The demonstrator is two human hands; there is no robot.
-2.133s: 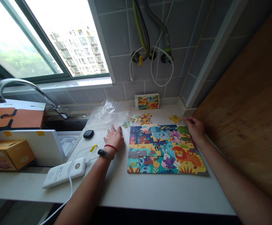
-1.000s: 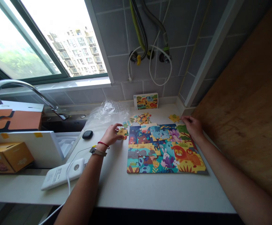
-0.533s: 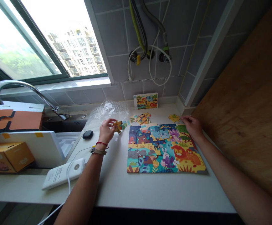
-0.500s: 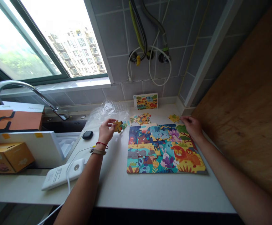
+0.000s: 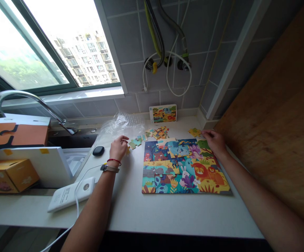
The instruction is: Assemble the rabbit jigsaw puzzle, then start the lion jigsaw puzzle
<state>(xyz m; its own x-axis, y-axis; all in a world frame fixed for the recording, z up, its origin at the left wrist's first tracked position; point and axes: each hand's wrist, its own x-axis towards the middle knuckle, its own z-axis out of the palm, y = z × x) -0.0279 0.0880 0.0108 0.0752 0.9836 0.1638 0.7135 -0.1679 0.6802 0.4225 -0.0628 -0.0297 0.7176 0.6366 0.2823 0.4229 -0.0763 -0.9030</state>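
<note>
My left hand (image 5: 118, 148) is closed left of the puzzle, and a yellow edge of a puzzle piece (image 5: 128, 150) shows under its fingers; most of that piece is hidden. At the puzzle's upper right corner, my right hand (image 5: 213, 139) pinches the edge of a yellow-green puzzle piece (image 5: 194, 132). Between my arms lies the partly joined animal jigsaw puzzle (image 5: 185, 171), with lions at right and an elephant near the top. Loose teal-green pieces (image 5: 135, 142) lie just right of my left hand. A pile of yellow pieces (image 5: 160, 133) sits behind the puzzle.
A small picture box (image 5: 163, 114) leans at the wall. Crumpled clear plastic (image 5: 122, 124) lies behind my left hand. Further left are a black oval object (image 5: 98, 151), a white power bank (image 5: 71, 196) with a cable, a yellow box (image 5: 10, 176) and a faucet (image 5: 33, 101).
The yellow puzzle piece in my left hand has turned or dropped down under the fingers, uncovering the teal-green pieces beside it. My right hand has stayed in place.
</note>
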